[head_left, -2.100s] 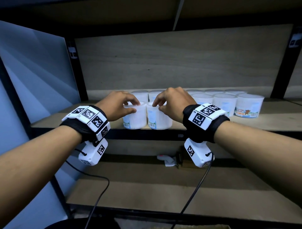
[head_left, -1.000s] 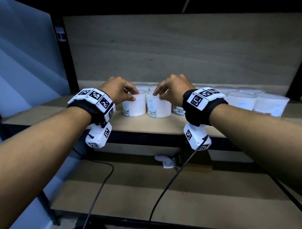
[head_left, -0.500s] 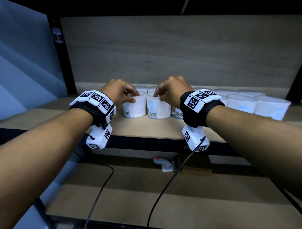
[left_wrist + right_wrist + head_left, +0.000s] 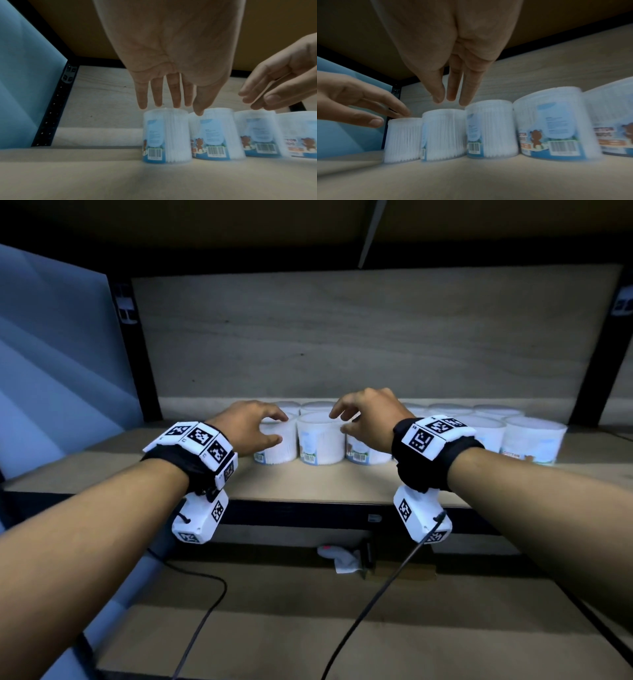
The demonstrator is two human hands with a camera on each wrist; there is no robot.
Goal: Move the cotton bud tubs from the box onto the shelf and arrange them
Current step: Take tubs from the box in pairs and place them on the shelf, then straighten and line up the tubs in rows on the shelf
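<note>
on the wooden shelf (image 4: 308, 484), tubs (image 4: 320, 440) perhaps 2 rows deep.

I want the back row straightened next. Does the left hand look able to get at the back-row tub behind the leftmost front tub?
Probably yes. The left hand hovers open above the leftmost front tub, and the back-row tub shows uncovered just behind it.

Both forearms are bare, with no sleeves. Each wrist wears a black fabric wristband (image 4: 424, 470) topped by a curved row of white tiles (image 4: 198, 440) printed with black square fiducial markers. Under each wrist hangs a white boxy camera module (image 4: 200, 520), also marked with black-and-white codes. A thin black cable (image 4: 376, 594) trails down from each module.
</note>
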